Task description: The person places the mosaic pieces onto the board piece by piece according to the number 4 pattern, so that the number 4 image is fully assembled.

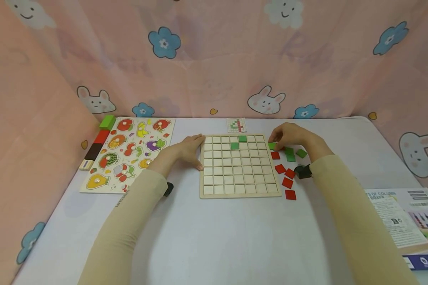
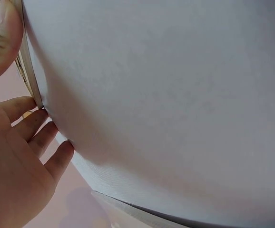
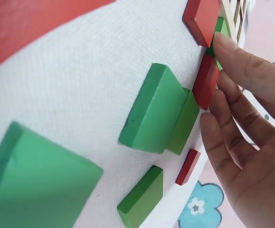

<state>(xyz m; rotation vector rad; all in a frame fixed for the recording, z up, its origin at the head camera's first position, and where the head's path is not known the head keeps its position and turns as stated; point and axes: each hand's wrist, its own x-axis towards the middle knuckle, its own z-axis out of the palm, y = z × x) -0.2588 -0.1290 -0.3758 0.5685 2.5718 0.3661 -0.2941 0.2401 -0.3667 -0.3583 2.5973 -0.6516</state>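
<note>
A wooden grid board (image 1: 239, 195) lies flat on the white table, with two green tiles in its upper cells, one a green tile (image 1: 242, 138) in the top row. My left hand (image 1: 187, 150) rests against the board's left edge, thumb and fingers spread; the left wrist view shows its fingertips at the board's corner. Beyond the right edge, my right hand (image 1: 290, 134) pinches a loose green tile (image 1: 272, 146) between thumb and fingers. The right wrist view has the thumb on that tile, with a red tile (image 3: 207, 81) close by the fingers.
Several loose red tiles (image 1: 287, 183) and green tiles (image 1: 301, 153) lie right of the board. A small pattern card (image 1: 237, 125) sits behind it. At left are a fruit puzzle board (image 1: 132, 158) and coloured blocks (image 1: 101, 136). A printed box (image 1: 406, 225) is at right.
</note>
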